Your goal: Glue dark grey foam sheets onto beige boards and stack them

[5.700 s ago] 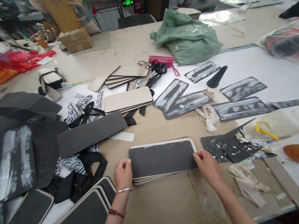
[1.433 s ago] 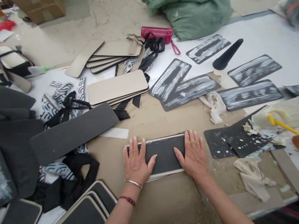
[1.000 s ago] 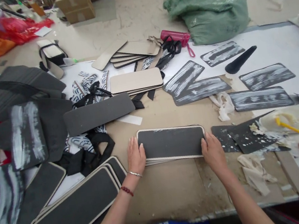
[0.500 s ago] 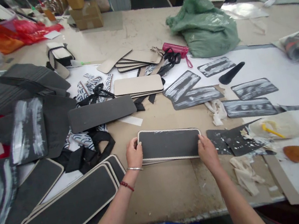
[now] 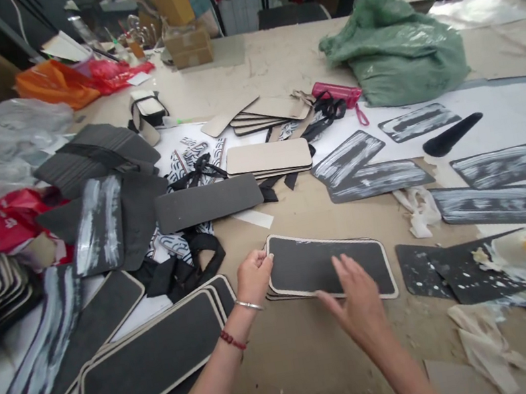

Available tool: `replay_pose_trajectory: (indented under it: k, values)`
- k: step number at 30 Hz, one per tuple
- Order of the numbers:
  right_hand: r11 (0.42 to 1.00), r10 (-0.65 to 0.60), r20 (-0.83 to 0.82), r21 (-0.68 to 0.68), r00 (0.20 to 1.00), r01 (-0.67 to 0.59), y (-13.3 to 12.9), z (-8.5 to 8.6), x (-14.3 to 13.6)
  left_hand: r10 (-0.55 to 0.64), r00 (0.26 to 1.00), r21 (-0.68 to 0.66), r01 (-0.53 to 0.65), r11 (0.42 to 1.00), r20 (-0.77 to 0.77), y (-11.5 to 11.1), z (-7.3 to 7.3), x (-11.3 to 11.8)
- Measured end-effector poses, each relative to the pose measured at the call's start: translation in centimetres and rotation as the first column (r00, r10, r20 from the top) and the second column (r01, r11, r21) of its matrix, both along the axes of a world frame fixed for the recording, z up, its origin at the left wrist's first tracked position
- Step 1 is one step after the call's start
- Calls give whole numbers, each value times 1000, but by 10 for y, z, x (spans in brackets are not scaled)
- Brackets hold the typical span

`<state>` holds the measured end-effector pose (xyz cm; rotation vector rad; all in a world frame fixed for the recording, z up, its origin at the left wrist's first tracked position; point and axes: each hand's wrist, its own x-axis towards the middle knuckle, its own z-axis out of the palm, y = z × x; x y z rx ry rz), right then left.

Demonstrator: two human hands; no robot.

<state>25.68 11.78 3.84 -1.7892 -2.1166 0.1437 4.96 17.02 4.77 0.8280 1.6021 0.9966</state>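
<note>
A dark grey rectangular panel with a cream border (image 5: 315,264) lies on top of similar panels in front of me. My left hand (image 5: 255,276) pinches its upper left corner between thumb and fingers. My right hand (image 5: 355,299) is open over the panel's front edge, fingers spread; whether it touches the surface I cannot tell. Left of my left forearm is a stack of larger dark panels with cream borders (image 5: 154,363). Beyond the held panel lie a plain dark strip (image 5: 208,203) and a pile of beige panels (image 5: 267,157).
Dark pieces smeared with white (image 5: 376,179) are spread on the right, near a black tapered tool (image 5: 453,135). Glue-spotted dark sheets (image 5: 426,270) and a crumpled cloth (image 5: 489,341) lie right of my right hand. A green plastic bag (image 5: 400,53) stands farther back.
My right hand has let go of the panel's right end and moved left over its front edge, fingers spread. My left hand still grips the left end. The view has shifted left.
</note>
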Motion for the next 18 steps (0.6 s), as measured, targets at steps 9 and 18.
replay_pose_trajectory:
  k: [9, 18]
  values:
    - [980, 192, -270, 101, 944, -170, 9, -16, -53, 15, 972, -127, 15, 992, 233, 1, 15, 10]
    - [995, -96, -438, -74, 894, 70, 15, 16, -44, -254, 878, 192, 353, 916, -405, -31, -16, 35]
